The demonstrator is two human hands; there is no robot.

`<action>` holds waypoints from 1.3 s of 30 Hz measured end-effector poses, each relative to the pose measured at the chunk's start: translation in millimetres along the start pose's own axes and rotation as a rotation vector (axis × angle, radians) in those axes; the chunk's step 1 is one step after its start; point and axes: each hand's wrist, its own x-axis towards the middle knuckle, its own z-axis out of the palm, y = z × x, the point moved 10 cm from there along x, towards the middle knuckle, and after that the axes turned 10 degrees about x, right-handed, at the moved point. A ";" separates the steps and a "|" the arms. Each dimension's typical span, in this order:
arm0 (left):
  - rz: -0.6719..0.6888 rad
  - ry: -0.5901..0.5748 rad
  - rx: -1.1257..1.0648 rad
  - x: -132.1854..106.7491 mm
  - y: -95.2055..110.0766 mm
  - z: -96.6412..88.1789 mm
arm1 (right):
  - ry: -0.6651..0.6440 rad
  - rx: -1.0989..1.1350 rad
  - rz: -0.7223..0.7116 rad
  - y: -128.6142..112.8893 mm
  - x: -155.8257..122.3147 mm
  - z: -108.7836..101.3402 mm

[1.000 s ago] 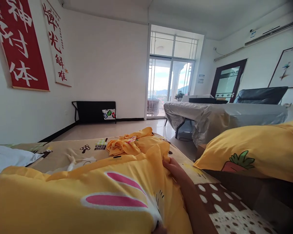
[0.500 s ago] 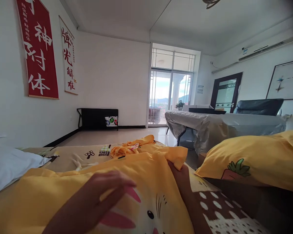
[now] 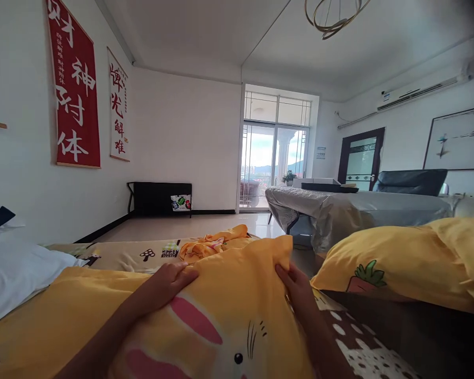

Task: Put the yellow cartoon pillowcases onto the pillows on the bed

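Observation:
In front of me lies a yellow pillowcase (image 3: 221, 295) printed with a white rabbit that has pink ears. It looks filled out toward the right, but what is inside is hidden. My left hand (image 3: 171, 281) grips its upper edge, fingers folded over the far side. At the right, my right hand (image 3: 294, 281) pinches the pillowcase's upper right corner, which stands up above the fingers. Behind it a crumpled yellow cloth (image 3: 199, 247) rests on the patterned bed sheet (image 3: 118, 253).
A white pillow (image 3: 27, 268) lies at the left. On the right is a yellow pillow (image 3: 403, 258) with a carrot print, resting on a dark surface. Beyond stands a table under plastic sheeting (image 3: 339, 205), with a dark chair (image 3: 413, 181) behind it.
My left hand has come down from above the fabric and now grips the pillowcase's upper edge. My right hand still holds the corner. The view has tilted slightly upward.

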 end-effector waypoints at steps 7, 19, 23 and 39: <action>0.015 0.465 0.280 -17.2 65.6 -112.6 | 0.055 -0.140 -0.255 -80.4 -9.4 15.5; -0.022 0.649 0.526 -44.2 49.2 -155.9 | 0.000 -0.481 -0.433 -46.1 21.5 16.5; -0.108 0.619 0.374 -46.0 -9.3 -138.3 | -0.080 -0.419 -0.382 -27.0 28.4 18.2; -0.030 0.196 0.097 -30.6 -51.4 -99.0 | -0.167 0.138 -0.037 -34.6 18.9 79.4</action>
